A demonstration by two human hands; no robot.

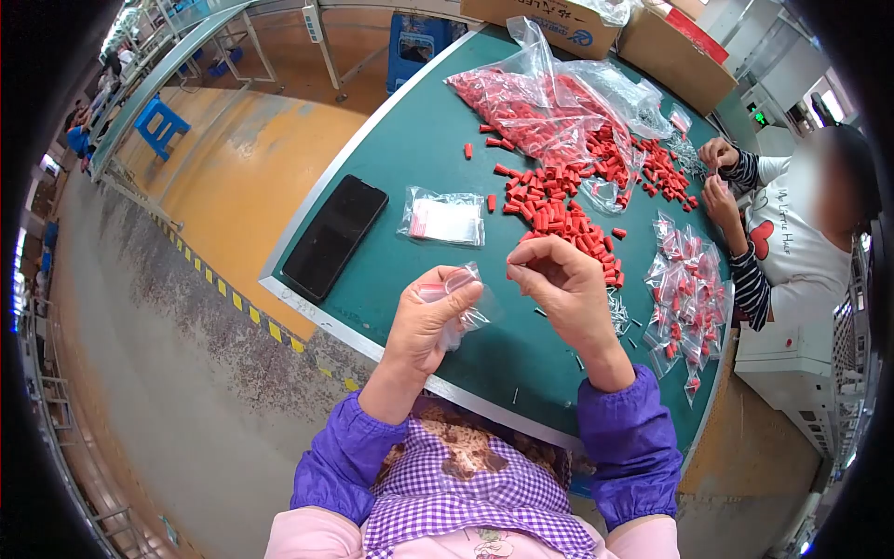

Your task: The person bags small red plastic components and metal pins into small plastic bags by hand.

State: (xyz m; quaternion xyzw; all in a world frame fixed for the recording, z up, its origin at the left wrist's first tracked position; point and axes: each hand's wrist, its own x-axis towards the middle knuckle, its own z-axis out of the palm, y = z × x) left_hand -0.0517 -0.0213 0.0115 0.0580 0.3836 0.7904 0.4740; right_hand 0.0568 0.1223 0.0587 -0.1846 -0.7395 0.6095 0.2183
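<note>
At the far left, off the table, a blue stool (160, 126) stands on the floor. The green table (358, 298) has its left corner bare of all but the phone (335, 238), which lies dark side up along the left edge. A second stool (414, 56) stands beyond that edge, farther up. Right of the phone, a flat packet (447, 222) with a white middle lies in from the left edge. The left hand (430, 317) is raised over the near edge, its thumb closed against the fingers on thin clear bags (473, 312) with red strips along their tops. Loose red caps (549, 210) spread in a heap over the middle of the table, and behind them, towards the far edge, a big sack (526, 116) lies full of more caps. The right hand (563, 289) is raised between the clear bags and the near end of the heap, fingers bent and thumb and forefinger tips close together; I cannot tell whether anything is pinched there. Screws (618, 317) lie in a small pile just right of it, with a few strewn towards the near edge. Boxes (670, 61) stand by the far edge. Filled pouches (689, 293) with red pieces lie piled along the right edge, and past it sits a co-worker (792, 242), both hands held near each other over the table
</note>
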